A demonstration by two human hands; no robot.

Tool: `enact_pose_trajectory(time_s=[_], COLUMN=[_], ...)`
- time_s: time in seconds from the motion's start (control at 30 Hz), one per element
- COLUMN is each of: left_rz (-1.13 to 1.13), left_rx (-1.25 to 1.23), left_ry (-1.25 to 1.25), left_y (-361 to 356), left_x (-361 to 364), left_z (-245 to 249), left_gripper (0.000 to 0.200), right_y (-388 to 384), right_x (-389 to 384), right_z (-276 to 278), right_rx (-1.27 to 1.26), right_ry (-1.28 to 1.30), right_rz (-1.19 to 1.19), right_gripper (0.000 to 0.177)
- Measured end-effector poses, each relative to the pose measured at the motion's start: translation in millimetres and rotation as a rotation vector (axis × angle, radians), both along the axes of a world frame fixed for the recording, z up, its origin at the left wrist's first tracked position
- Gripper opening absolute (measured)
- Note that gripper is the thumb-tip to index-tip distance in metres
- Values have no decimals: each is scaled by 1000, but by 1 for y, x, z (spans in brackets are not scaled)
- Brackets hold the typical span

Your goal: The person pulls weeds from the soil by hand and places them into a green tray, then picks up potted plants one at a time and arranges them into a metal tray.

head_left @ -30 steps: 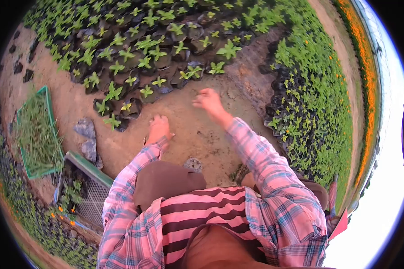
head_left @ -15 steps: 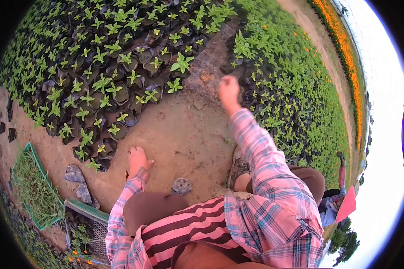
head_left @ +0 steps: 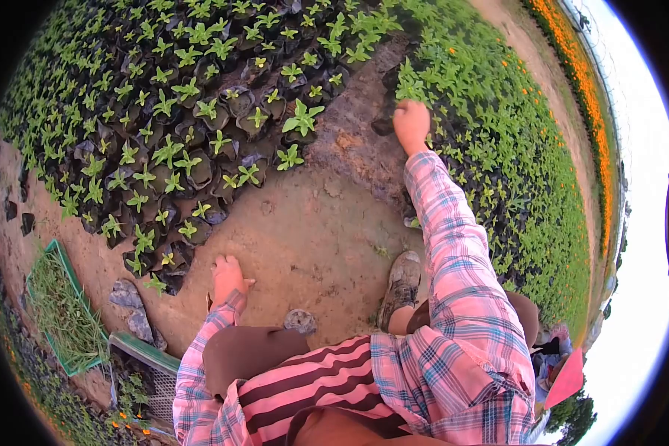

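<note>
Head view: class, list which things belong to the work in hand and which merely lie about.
In hand: right hand at the right-side seedling bags; left hand resting on bare soil.
Lying about: green crate of grass, mesh tray, grey stones.

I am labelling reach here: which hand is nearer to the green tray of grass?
Left. The left hand rests on soil right of the green tray; the right hand is far beyond, at seedlings.

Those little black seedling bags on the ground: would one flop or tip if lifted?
Probably soft-sided: the black bags look crumpled, so one may sag. Likely heavy for its size, being soil-filled. The seedling on top looks tender, so tipping could harm it.
</note>
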State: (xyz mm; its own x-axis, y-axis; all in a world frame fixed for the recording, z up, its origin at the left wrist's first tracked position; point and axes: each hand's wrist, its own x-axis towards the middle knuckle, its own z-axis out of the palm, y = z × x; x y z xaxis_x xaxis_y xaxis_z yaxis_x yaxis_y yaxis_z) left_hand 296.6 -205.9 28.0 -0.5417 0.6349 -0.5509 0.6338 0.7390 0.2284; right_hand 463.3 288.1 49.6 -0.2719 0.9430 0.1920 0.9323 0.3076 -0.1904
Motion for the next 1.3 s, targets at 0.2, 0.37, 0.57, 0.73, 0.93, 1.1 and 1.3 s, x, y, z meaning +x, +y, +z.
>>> enact_pose_trajectory(time_s=[0.2, 0.37, 0.57, 0.73, 0.93, 1.1, 1.3], left_rz=[4, -6, -2, -68, -86, -232, -132], left_rx=[-16, -68, -172, -167, -146, -93, 84], left_ry=[31, 26, 5, 8, 70, 80, 164], left_y=[-2, 2, 6, 6, 1, -2, -3], left_x=[0, 0, -1, 0, 1, -1, 2], left_z=[-11, -8, -10, -5, -11, -12, 8], left_gripper=[67, 70, 72, 74, 74, 69, 59], right_y=[36, 51, 64, 73, 72, 39, -35], right_x=[-42, -45, -67, -64, -42, -45, -64], right_z=[-24, -16, -10, -24, -33, 11, 69], right_rx=[-81, 86, -115, -82, 99, 111, 133], right_ry=[174, 119, -83, -196, -45, 104, 172], right_rz=[221, -168, -113, -85, 117, 209, 679], right_gripper=[24, 29, 30, 17, 12, 16, 17])
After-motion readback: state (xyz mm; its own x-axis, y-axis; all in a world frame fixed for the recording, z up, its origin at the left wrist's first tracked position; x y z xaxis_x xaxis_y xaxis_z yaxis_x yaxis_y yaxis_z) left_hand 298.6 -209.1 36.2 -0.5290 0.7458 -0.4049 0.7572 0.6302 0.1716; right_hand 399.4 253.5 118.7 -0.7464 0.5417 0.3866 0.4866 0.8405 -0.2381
